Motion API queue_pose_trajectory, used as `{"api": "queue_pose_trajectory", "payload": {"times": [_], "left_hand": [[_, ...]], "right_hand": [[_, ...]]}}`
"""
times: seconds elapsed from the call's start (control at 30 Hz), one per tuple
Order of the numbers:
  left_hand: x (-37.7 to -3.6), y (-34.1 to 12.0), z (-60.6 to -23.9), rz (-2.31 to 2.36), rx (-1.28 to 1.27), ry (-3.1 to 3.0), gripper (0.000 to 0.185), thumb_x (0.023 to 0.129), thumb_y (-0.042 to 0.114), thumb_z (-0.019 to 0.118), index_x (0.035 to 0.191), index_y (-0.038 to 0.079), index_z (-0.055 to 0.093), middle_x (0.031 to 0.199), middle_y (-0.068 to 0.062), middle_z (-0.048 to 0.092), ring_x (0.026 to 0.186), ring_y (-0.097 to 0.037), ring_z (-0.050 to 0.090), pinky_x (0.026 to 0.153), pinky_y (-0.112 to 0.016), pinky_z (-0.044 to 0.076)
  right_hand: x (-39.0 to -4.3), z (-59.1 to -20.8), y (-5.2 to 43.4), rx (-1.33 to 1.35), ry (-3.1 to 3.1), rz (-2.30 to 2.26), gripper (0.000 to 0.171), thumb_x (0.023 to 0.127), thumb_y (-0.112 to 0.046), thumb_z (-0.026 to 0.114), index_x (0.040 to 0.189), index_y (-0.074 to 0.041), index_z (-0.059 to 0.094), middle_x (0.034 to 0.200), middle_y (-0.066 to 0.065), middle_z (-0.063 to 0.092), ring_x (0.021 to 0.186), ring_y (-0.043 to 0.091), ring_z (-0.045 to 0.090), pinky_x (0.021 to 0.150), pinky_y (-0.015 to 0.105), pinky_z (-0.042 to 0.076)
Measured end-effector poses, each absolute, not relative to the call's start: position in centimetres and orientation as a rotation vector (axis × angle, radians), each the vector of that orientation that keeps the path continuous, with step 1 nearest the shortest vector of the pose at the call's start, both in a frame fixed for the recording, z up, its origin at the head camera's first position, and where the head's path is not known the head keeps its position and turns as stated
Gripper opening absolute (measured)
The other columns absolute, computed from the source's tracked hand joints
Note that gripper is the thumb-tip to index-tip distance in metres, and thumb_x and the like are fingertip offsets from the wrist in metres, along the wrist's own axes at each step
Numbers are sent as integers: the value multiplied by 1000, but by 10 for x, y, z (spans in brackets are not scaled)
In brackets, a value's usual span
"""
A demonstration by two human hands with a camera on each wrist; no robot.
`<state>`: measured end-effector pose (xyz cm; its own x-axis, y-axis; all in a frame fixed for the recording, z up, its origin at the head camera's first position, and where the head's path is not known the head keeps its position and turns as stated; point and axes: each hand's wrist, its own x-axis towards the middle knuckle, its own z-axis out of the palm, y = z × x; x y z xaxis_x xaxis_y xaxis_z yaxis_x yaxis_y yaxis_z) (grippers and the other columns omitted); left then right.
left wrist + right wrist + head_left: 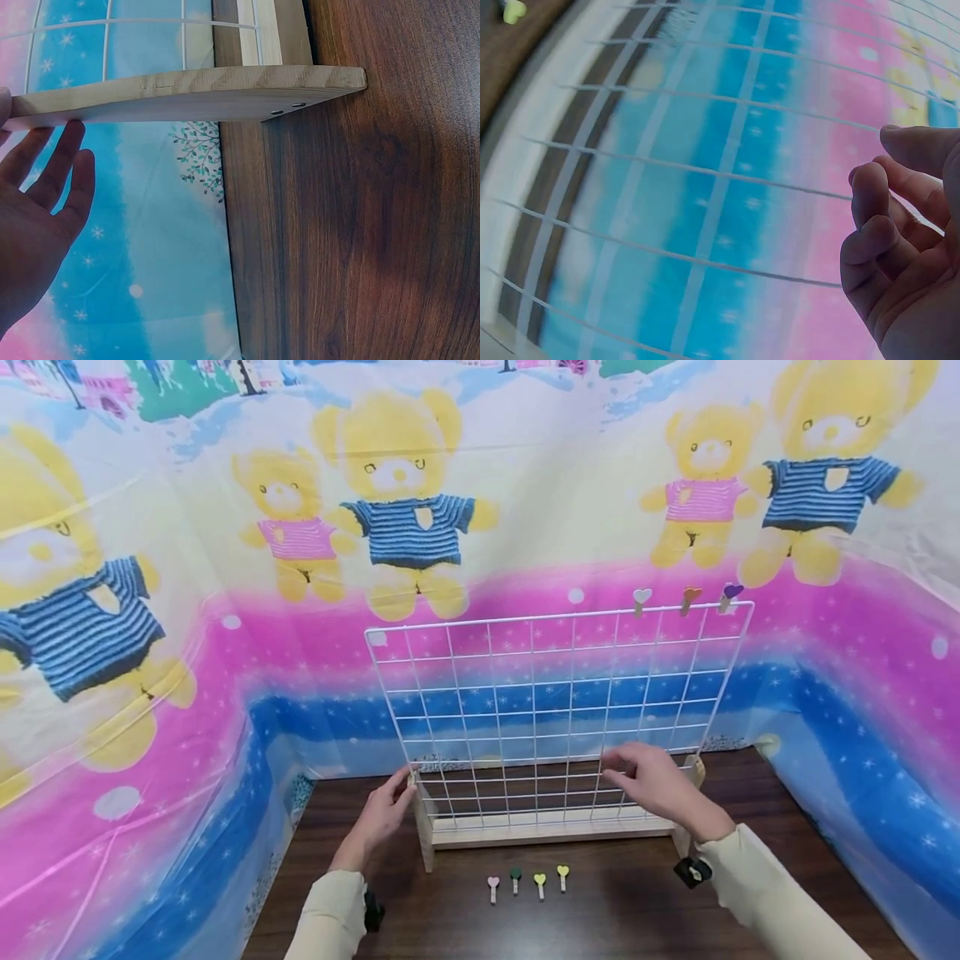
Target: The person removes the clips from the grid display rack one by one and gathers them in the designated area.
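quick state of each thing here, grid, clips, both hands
wire grid: upright in its wooden base on the table
three heart clips: clipped to the grid's top edge, right side
four heart clips: lying in a row on the table, in front of the base
left hand: open, fingers touching the base's left post
right hand: loosely curled at the grid, holds nothing

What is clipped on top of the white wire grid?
Three heart-topped clips sit on the wire grid's top edge near its right corner: a white clip, an orange clip and a purple clip. Their jaws are too small to make out.
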<state>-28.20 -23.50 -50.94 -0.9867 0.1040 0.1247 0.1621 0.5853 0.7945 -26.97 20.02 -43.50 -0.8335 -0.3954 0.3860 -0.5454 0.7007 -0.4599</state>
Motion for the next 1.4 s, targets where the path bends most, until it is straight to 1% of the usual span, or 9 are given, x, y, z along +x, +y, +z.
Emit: {"api": "queue_pose_trajectory", "payload": {"times": [0.2,0.47,0.7,0.97,1.1,1.13,1.33,1.37,1.4], "left_hand": [[-283,-234,-509,-1384,-220,-2735,43,101,18,47,144,18,43,131,-18,53,116,-31,52,90,-49,45],[-282,-235,-508,-1393,-201,-2744,43,101,18,47,143,20,43,132,-18,52,117,-30,51,91,-49,45],[-282,-235,-510,-1401,-213,-2734,43,101,17,48,143,17,43,131,-18,53,116,-31,52,90,-49,45],[-282,-236,-511,-1388,-214,-2730,43,101,16,48,143,14,43,128,-18,55,114,-31,54,89,-49,46],[-281,-235,-510,-1383,-216,-2741,42,100,16,49,142,15,44,128,-18,55,114,-31,53,89,-49,46],[-281,-235,-510,-1383,-216,-2743,42,100,16,49,142,16,44,128,-18,55,115,-31,53,89,-48,45],[-284,-234,-508,-1387,-205,-2743,42,101,17,48,143,16,43,129,-17,55,115,-30,53,90,-48,45],[-284,-234,-508,-1385,-205,-2744,42,101,17,48,143,16,43,129,-17,54,115,-30,53,90,-48,45],[-284,-234,-508,-1384,-205,-2745,42,101,17,48,143,16,43,129,-17,54,115,-30,53,90,-48,45]], "right_hand": [[-268,-398,208,749,-2568,782,20,87,-15,70,107,-9,70,89,-2,61,58,4,50,50,24,44],[-265,-353,212,744,-2414,722,21,84,-9,72,105,-8,70,79,-4,56,55,5,45,49,25,42],[-261,-321,211,717,-2291,743,23,82,-6,74,104,-7,71,70,-4,52,53,7,44,47,24,40],[-262,-289,208,733,-2093,806,30,79,0,74,109,-3,70,83,3,61,55,6,47,51,14,41],[-262,-273,204,726,-2026,829,32,79,3,74,110,-3,69,88,6,62,55,4,47,53,12,40],[-262,-269,203,723,-2009,827,32,78,3,74,110,-2,70,88,7,62,55,4,46,60,12,42],[-267,-252,199,662,-1979,815,29,83,-2,72,112,-3,70,99,10,62,56,-1,47,62,11,42],[-269,-251,198,647,-1989,817,29,84,-4,70,113,-4,69,103,10,61,57,-3,48,55,10,39],[-270,-249,198,632,-2001,819,29,86,-5,69,115,-4,68,107,10,61,58,-5,48,55,10,40]]}}
